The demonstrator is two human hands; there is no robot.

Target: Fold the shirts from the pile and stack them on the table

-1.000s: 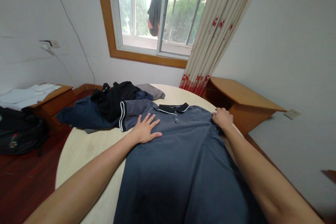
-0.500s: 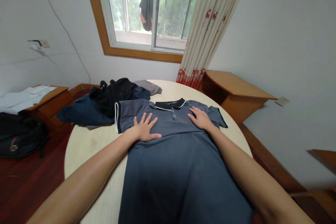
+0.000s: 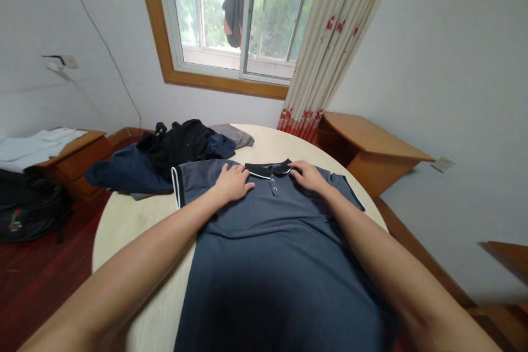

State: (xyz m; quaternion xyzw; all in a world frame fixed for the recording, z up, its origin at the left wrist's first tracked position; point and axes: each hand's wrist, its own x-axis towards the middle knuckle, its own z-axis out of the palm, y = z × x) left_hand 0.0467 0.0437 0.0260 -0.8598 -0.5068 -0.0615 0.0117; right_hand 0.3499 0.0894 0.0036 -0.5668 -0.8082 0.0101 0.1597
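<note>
A grey shirt (image 3: 272, 220) is spread on a round table (image 3: 124, 225), its black collar (image 3: 258, 169) at the far side. Its shoulder (image 3: 212, 175) at left is touched by the half-open left hand (image 3: 233, 182), the collar's right end by the loosely curled right hand (image 3: 308, 176); whether fabric is gripped cannot be told. Dark clothes (image 3: 177, 148) are heaped far left.

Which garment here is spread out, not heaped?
The dark grey polo shirt with the white-edged black collar: it lies spread beneath the left hand and right hand, while the black garment and navy garment are crumpled together, far left.
</note>
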